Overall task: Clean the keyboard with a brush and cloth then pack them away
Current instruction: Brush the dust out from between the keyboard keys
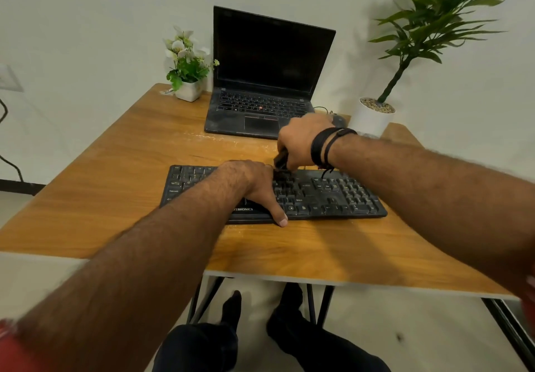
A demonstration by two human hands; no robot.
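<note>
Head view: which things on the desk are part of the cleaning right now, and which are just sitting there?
In use: keyboard; brush gripped by the right hand; left hand resting on the keys.

Lying about: laptop; flower pot; tall potted plant; mouse. No cloth visible.

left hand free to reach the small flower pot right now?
Probably yes. The left hand rests flat on the keyboard, holding nothing, and bare table lies between it and the flower pot.

Open laptop (266, 82), flower pot (188, 89), potted plant (373, 116) on wooden table (115, 174)
</note>
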